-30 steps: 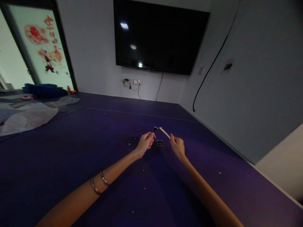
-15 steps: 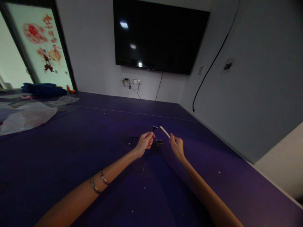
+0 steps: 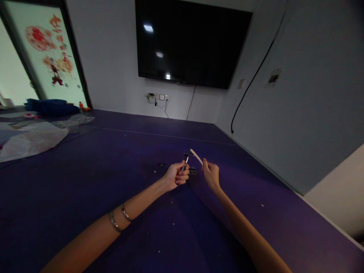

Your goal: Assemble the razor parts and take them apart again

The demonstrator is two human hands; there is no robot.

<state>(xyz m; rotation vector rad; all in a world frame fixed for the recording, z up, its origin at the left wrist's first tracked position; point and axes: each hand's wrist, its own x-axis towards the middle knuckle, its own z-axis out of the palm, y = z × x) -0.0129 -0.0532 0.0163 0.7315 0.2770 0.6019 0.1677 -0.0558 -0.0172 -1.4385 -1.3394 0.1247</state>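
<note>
My left hand (image 3: 176,176) is closed around the handle of a razor (image 3: 186,159). The razor has a silvery handle and a small dark head that points up and away from me. In my right hand (image 3: 211,175) is a slim white toothbrush (image 3: 196,156), gripped near its lower end and slanting up to the left. Its tip is close to the razor's head, with a narrow gap showing between them. Just behind my left hand, a small clear case with dark pieces (image 3: 192,171) lies on the purple floor (image 3: 136,235), partly covered by the fingers.
A small dark strip (image 3: 162,164) and a white scrap (image 3: 155,171) lie left of my hands. Plastic sheets (image 3: 36,141) and a dark blue cloth heap (image 3: 52,107) are far left. A television (image 3: 193,43) hangs ahead; a black cable (image 3: 250,85) runs down the right wall.
My left hand has turned the razor, so its silvery handle now shows and the hand covers more of the clear case. The toothbrush tip has shifted slightly up and left.
</note>
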